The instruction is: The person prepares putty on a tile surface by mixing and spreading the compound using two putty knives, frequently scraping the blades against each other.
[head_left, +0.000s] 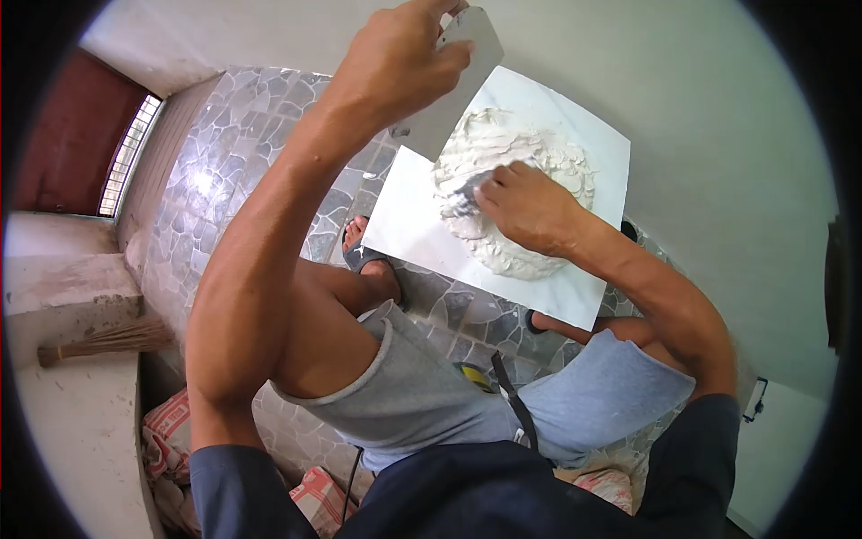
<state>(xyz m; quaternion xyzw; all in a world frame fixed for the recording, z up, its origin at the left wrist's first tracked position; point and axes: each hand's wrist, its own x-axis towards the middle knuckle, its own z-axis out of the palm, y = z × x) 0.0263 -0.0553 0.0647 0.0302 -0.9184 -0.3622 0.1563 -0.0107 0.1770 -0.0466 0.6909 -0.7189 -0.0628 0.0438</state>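
Observation:
My left hand (409, 58) is raised at the top of the view, its fingers closed on the edge of a flat grey metal plate (458, 94), like a wide plastering blade. The plate is tilted over the left edge of a white board (404, 211). On the board lies a thick, ridged mound of white plaster paste (507, 139). My right hand (534, 211) is down at the mound, shut on a small grey scraper (467, 191). The scraper's blade touches the paste and is partly smeared with it; its handle is hidden by my fingers.
The board stands above a stone-patterned floor (256, 135), close to a pale wall (700, 126). My sandaled foot (364, 247) is beside the board's left edge. A straw broom (108, 341) rests on a ledge at the left, with red-and-white sacks (171, 422) below.

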